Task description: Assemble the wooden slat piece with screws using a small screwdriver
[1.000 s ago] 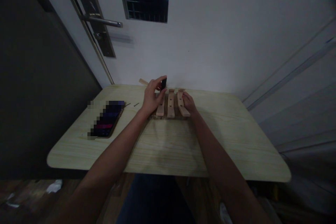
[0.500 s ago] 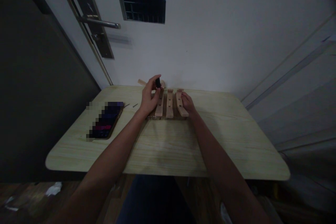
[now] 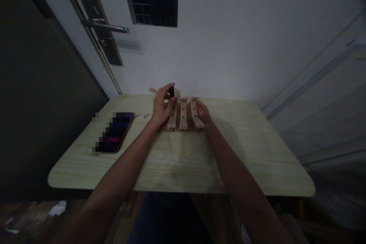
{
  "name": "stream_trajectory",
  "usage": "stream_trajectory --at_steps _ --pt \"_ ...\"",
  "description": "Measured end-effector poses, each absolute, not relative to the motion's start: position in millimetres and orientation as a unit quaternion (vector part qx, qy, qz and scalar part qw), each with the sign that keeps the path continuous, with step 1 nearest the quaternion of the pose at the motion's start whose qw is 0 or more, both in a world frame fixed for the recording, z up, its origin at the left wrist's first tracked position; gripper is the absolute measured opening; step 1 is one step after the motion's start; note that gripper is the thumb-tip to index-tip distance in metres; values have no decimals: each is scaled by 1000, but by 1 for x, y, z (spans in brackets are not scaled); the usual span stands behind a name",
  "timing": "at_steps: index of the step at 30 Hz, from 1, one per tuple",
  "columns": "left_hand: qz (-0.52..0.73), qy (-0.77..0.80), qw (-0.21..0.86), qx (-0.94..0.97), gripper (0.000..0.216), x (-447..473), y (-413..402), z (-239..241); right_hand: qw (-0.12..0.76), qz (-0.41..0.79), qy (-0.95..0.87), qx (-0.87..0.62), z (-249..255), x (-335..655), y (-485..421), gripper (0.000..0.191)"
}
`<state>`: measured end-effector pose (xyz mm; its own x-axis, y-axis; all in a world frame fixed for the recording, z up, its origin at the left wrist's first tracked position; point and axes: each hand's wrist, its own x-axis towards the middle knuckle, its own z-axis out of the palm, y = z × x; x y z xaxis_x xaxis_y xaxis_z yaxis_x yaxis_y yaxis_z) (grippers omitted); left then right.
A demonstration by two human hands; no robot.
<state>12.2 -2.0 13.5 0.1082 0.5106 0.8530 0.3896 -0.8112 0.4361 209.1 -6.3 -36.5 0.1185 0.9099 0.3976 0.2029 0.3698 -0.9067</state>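
Several pale wooden hook strips, each with screw holes, lie across a brown wooden board (image 3: 179, 122) on the table. My left hand (image 3: 163, 107) pinches an upright black-handled screwdriver (image 3: 171, 91) above the left strip (image 3: 172, 119); its tip is hidden. In the middle is a second strip (image 3: 183, 114), with its raised end at the back. My right hand (image 3: 203, 112) is closed at the board's right side, fingers against the right strip (image 3: 196, 116), which lies at a slant. What exactly the right fingers grip is partly hidden.
A phone (image 3: 116, 132) lies left on the pale wooden table (image 3: 177, 167). Two screws (image 3: 146, 116) rest beside it. Another wooden piece (image 3: 152, 90) sits behind my left hand. A white door with a metal handle (image 3: 108, 27) stands right behind the table.
The whole view has shifted slightly. Both hands keep their places at the board, and the screwdriver stays upright over the left strip.
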Motion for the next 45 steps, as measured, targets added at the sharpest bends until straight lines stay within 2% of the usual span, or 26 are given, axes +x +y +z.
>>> stream_trajectory --at_steps 5,10,15,20,26,32,45 --pt "598 302 77 738 52 12 -4 13 579 304 -590 -474 -38 209 -6 33" --pt "609 302 72 730 46 10 -1 14 575 301 -595 -474 -39 209 -5 41" --pt "630 314 46 709 51 9 4 13 571 300 -597 -477 -38 209 -6 44" --pt "622 329 77 706 47 10 3 15 571 298 -596 -479 -38 209 -5 46" --pt "614 314 94 718 53 13 -5 17 574 291 -592 -485 -38 210 -5 41" --pt "608 303 100 727 44 12 -3 15 572 290 -596 -484 -38 211 -5 36" --pt "613 329 20 718 45 14 -5 17 574 286 -597 -481 -37 210 -5 33"
